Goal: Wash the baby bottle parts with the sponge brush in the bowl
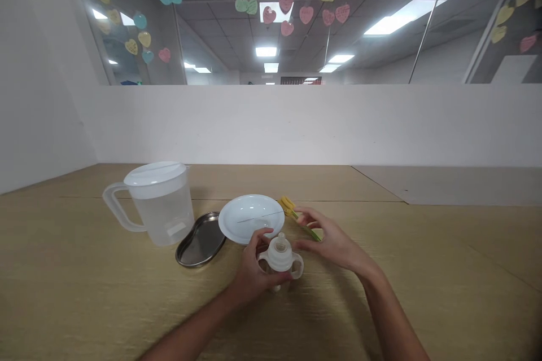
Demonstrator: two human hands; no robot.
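Left hand has the two-handled baby bottle gripped just in front of the white bowl, right hand's loosely spread by the yellow-and-green brush, can't tell if touching.

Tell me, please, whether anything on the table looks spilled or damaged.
Nothing stands out: the translucent plastic pitcher wears its white lid, the silver kidney-shaped metal tray lies flat, the left hand holds the white two-handled baby bottle nipple up, and no spill or damage shows.

Left fingers grip a bottle; right fingers near a brush.
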